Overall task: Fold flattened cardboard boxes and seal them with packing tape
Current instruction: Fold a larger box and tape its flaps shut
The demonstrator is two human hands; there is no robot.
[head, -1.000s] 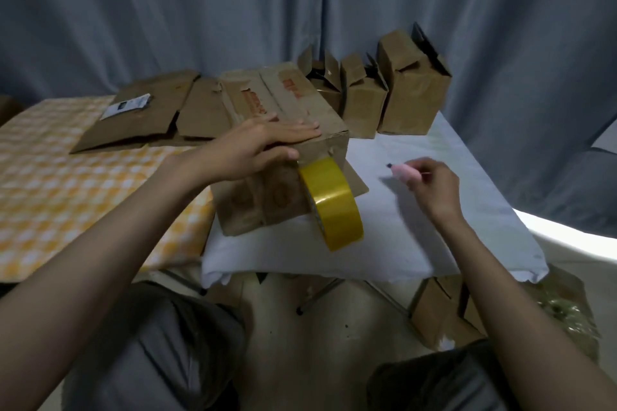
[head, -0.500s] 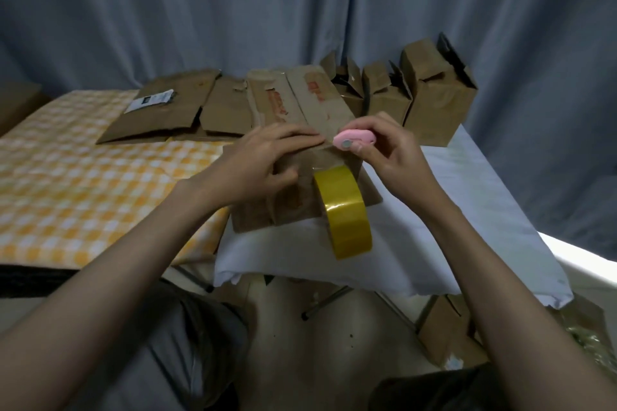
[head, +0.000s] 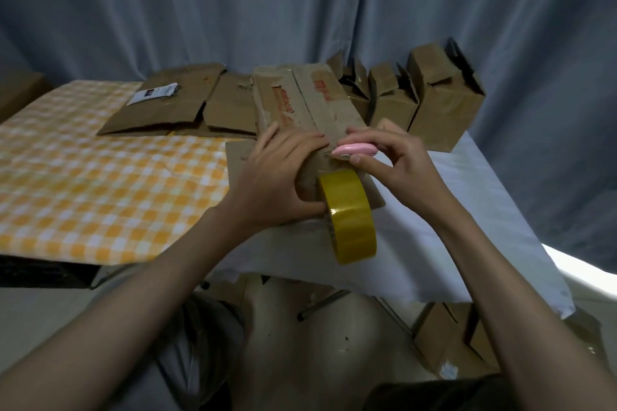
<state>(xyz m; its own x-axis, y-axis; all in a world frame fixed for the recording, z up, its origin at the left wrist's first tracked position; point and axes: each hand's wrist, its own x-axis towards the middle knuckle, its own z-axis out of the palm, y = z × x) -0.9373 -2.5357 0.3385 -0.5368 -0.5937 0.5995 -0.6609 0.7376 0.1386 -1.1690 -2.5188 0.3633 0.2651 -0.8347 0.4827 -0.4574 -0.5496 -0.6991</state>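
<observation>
Cardboard box (head: 300, 100) near table edge (head: 300, 277), left hand (head: 277, 183) gripping, right hand (head: 394, 163) pinching cutter (head: 355, 150)

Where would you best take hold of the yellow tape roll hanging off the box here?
Grip the yellow tape roll across its two flat sides, fingers coming from below and the near side. It hangs on edge off the box, its lower half free over the table edge, while the left hand crowds the upper part.
</observation>
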